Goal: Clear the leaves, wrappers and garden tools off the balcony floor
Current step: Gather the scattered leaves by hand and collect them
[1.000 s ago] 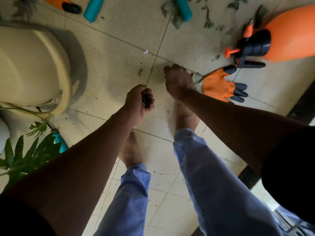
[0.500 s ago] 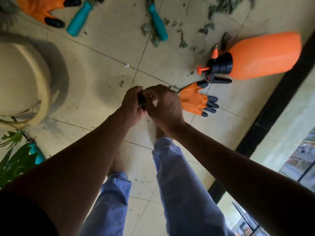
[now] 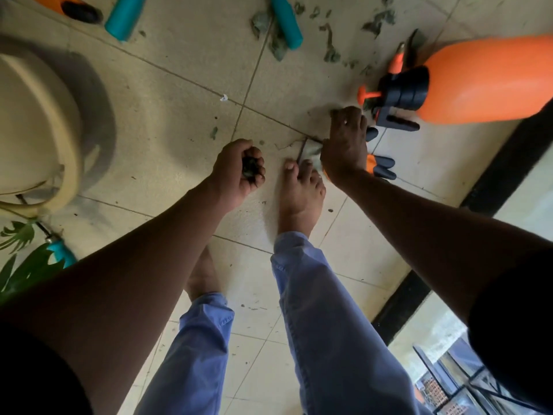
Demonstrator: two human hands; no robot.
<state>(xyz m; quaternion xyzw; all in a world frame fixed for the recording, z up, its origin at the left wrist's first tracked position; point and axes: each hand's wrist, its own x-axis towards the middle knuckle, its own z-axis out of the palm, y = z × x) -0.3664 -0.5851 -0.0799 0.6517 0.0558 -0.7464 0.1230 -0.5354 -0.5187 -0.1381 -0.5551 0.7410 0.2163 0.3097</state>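
- While bent over beige tiled floor (image 3: pixel 185 94): left hand (image 3: pixel 239 172) clenched around dark crumpled leaves (image 3: pixel 250 169).
- Right hand (image 3: pixel 345 145), fingers down at one o'clock, touching floor debris; grasp unclear.
- Orange plastic sprayer bottle (image 3: pixel 490 79) at two o'clock.

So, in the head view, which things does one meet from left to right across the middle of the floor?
Beige pot → left hand gripping dark leaf bits → bare foot → right hand → orange sprayer bottle.
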